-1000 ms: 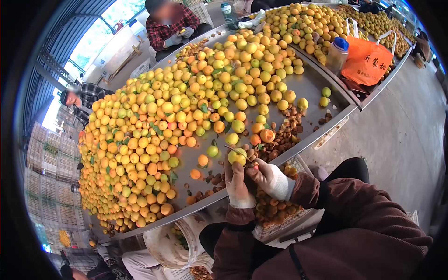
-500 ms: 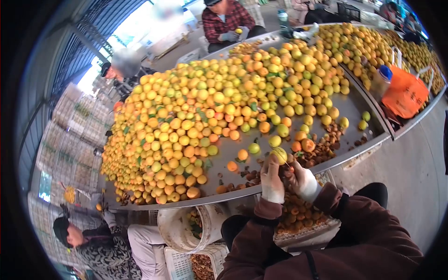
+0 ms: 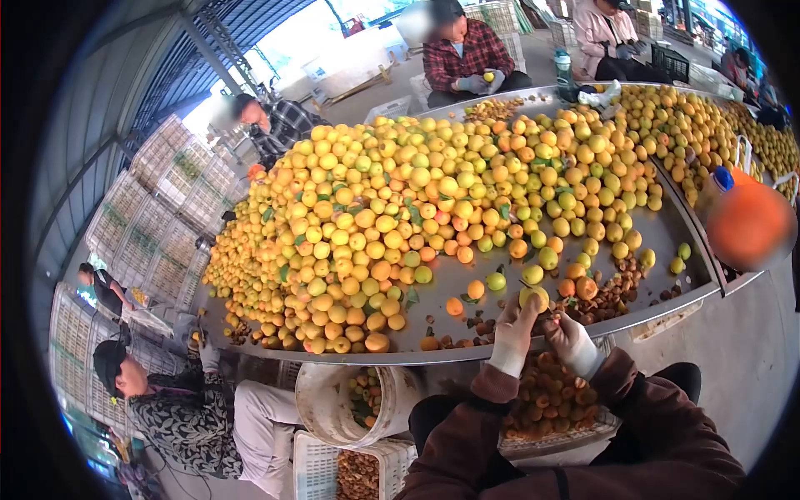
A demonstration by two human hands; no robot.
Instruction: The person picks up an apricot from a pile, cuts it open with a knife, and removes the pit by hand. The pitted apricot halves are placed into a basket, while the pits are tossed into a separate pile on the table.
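A great heap of apricots (image 3: pixel 400 208) covered the metal sorting table (image 3: pixel 467 354). At its near edge the left hand (image 3: pixel 514 327) gripped one yellow apricot (image 3: pixel 534 296) from beneath, while the right hand (image 3: pixel 567 335), just beside it, was curled closed, perhaps around a small blade.

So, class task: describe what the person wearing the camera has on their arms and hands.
Both arms are in dark maroon-brown sleeves with ribbed cuffs. The left hand and the right hand each wear a pale, whitish fabric glove that reaches the wrist. No markings show on sleeves or gloves.
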